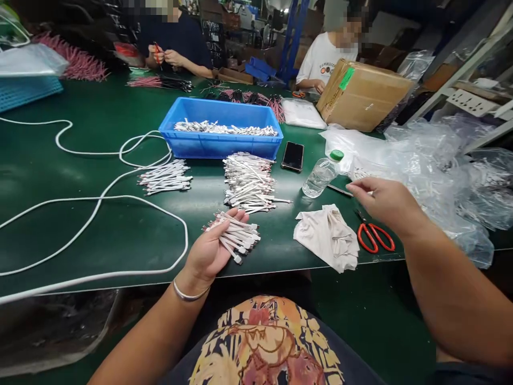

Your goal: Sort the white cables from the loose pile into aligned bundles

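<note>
My left hand (208, 243) is closed around a bundle of short white cables (239, 235) with small connectors at their ends, held at the table's front edge. Just beyond it lies a larger pile of the same cables (249, 179), with a smaller group (166, 176) to the left. My right hand (380, 200) hovers at the right, thumb and fingertips pinched together; whatever they may hold is too small to make out. Below that hand lie red-handled scissors (374, 235), and a thin metal tool (340, 190) shows near its fingertips.
A blue bin (222, 147) holds more white cables. A phone (293, 156), a water bottle (319, 179) and a crumpled cloth (326, 238) lie centre right. Plastic bags (425, 166) crowd the right. A white cord (100, 199) loops at left. Two people sit opposite, near a cardboard box (360, 96).
</note>
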`<state>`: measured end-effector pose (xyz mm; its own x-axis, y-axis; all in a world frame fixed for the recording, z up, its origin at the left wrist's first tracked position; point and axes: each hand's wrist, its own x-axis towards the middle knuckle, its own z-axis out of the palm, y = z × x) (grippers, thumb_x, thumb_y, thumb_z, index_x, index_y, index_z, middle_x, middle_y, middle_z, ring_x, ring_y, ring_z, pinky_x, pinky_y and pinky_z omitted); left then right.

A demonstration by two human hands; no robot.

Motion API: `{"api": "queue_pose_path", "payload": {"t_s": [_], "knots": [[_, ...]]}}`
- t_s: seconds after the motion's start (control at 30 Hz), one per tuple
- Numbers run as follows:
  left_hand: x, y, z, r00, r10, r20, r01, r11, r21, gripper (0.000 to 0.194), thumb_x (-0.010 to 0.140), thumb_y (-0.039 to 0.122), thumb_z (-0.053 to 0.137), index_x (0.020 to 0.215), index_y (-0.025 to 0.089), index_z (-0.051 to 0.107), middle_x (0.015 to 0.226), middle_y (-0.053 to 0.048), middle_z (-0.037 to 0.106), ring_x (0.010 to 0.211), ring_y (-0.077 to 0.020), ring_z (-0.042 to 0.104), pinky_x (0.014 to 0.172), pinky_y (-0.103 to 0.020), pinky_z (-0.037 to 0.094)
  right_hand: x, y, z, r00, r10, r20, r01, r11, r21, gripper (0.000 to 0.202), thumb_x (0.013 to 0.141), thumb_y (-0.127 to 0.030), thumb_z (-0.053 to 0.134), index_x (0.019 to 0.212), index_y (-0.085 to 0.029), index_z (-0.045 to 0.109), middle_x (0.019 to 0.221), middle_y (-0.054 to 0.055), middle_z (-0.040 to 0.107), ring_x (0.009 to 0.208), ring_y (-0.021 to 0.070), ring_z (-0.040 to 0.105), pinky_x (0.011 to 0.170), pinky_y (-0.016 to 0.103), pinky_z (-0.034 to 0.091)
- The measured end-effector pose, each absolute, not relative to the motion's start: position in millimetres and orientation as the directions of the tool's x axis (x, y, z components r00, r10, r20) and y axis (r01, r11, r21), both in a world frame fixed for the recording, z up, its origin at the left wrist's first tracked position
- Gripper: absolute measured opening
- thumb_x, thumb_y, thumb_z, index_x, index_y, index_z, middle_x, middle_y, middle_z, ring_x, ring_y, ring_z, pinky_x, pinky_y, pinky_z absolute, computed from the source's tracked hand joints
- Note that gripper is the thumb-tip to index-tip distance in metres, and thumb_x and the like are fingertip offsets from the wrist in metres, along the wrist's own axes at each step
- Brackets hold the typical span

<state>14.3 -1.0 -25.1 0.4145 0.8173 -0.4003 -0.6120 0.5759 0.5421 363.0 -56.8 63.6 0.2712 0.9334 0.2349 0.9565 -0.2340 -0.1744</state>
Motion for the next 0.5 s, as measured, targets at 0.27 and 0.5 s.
{"api": "queue_pose_path", "payload": {"t_s": [0.27,0.5], "knots": [[14,-3,-25,0.499,0.771,-0.397,-0.585,0.637,0.502,0.036,0.086,0.014,0.048,0.122,0.014,0.052,0.122,-0.010,0.061,0.119,-0.0229,0.051,0.107,-0.042,0.034,245,-73,4,-0.006,0.986,-0.169,0.494,-0.144,-0.858,0.033,0.080,-0.045,0.056,0.105,-0.025,0.062,0.100,0.005,0.067,0.083,0.0219,0.062,0.063,0.033,0.051],[15,-4,-25,0.516,0.765,-0.386,-0.569,0.642,0.513,0.035,0.085,0.016,0.048,0.121,0.014,0.053,0.123,-0.010,0.059,0.120,-0.0229,0.050,0.107,-0.041,0.034,205,-51,-21,-0.134,0.975,-0.177,0.254,-0.139,-0.957,0.035,0.079,-0.042,0.060,0.108,-0.021,0.060,0.098,0.006,0.065,0.086,0.0185,0.061,0.072,0.032,0.050]]}}
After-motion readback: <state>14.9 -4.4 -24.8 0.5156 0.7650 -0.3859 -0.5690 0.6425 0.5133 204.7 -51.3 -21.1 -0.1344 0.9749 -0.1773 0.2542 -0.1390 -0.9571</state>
